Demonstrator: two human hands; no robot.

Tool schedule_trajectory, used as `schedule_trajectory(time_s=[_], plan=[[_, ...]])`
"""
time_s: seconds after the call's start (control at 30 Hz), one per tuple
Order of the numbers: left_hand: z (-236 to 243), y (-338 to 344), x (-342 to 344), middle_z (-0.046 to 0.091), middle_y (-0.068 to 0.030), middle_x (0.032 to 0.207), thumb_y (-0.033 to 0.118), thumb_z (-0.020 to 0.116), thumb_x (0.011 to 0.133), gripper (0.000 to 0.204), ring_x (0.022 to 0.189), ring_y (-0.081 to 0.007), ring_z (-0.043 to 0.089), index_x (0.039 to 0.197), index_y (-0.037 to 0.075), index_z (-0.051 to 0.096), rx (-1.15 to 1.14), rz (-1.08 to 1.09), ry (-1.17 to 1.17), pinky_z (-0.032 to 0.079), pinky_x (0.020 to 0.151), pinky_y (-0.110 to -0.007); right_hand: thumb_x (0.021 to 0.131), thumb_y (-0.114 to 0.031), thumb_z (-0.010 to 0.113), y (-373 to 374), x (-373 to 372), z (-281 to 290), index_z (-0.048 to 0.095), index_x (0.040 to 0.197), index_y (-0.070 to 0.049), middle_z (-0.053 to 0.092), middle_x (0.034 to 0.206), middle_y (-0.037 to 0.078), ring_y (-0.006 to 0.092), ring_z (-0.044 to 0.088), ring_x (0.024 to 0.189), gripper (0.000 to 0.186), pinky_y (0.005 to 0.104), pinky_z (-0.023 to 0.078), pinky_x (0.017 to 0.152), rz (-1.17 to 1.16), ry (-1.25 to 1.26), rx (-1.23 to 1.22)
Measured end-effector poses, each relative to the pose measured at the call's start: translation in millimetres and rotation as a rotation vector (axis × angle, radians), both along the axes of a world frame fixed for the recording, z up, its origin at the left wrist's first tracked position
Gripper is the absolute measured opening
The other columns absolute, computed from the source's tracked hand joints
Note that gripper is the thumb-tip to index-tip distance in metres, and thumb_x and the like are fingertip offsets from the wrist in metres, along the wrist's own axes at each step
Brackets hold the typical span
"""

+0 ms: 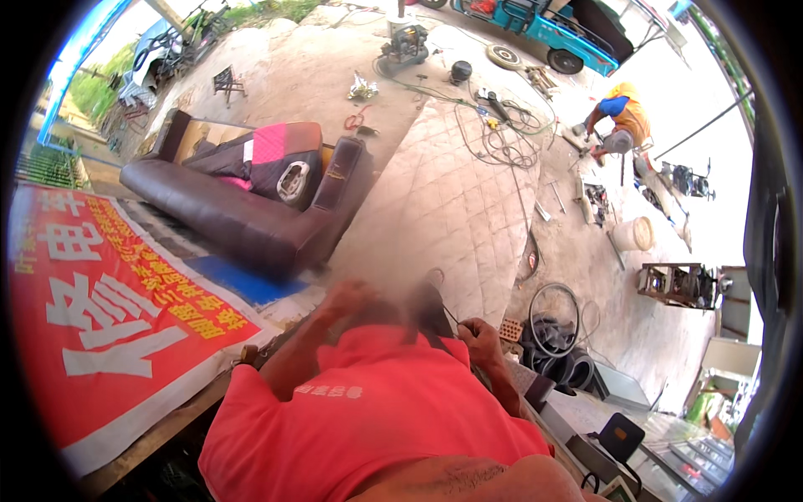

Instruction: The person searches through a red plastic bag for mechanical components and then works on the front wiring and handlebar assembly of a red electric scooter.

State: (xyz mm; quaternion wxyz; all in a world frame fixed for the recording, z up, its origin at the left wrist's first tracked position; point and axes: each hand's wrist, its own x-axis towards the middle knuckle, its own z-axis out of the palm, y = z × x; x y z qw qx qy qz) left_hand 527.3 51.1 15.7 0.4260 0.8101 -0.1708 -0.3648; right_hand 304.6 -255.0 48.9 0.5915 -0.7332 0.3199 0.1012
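My left hand is near the waist, beside the end of the sofa and the edge of the bench. A hazy smear covers its fingers, so their pose is unclear. My right hand is at the right hip with its fingers curled closed. From it a thin dark strip points up and left; its kind is too small to make out. Between the two hands lie my dark trousers, partly blurred. My red shirt fills the lower middle.
A brown sofa with a jacket on it stands at the left, behind a red banner. Ahead lie tangled cables and a compressor. A co-worker bends at the right. Tyres and a bucket stand nearer.
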Motion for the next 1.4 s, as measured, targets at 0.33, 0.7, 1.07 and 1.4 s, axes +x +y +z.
schedule_trajectory(time_s=[0.33,0.7,1.07,1.4], plan=[[-92.6,-47.7,58.4,0.065,-0.0050,0.076,0.024,0.060,0.094,0.026,0.064,-0.0120,0.059,0.091,0.000,0.066,0.252,0.214,0.276,0.048,0.059,-0.027,0.090,-0.021,0.064,-121.7,73.0,-34.6,0.068,0.103,0.003,0.072,0.087,0.013,0.0187,0.068,0.080,0.028,0.0318,0.053,0.075,-0.061,0.009,-0.039],[-212.1,2.1,119.4,0.070,-0.0132,0.086,0.025,0.064,0.091,0.028,0.074,-0.0193,0.067,0.098,-0.002,0.068,0.356,0.372,0.371,0.056,0.066,-0.033,0.090,-0.023,0.065,-167.0,189.7,-60.6,0.067,0.103,0.003,0.071,0.088,0.014,0.0194,0.068,0.082,0.029,0.0325,0.053,0.077,-0.058,0.035,-0.039],[-283.5,12.5,252.9,0.068,-0.0123,0.078,0.023,0.061,0.085,0.021,0.070,-0.0255,0.066,0.087,0.003,0.065,0.264,0.505,0.402,0.053,0.062,-0.039,0.090,-0.021,0.064,-199.9,297.7,-99.3,0.068,0.098,0.002,0.069,0.084,0.008,0.0140,0.063,0.080,0.024,0.0291,0.050,0.072,-0.035,-0.029,-0.091],[-260.6,-193.6,374.9,0.066,-0.0095,0.076,0.023,0.061,0.091,0.021,0.059,-0.0179,0.062,0.093,0.002,0.064,0.126,0.612,0.475,0.049,0.051,-0.030,0.091,-0.017,0.065,-327.9,397.5,-156.9,0.066,0.095,0.004,0.067,0.077,0.005,0.0092,0.061,0.071,0.021,0.0252,0.050,0.066,-0.105,-0.016,-0.049]])
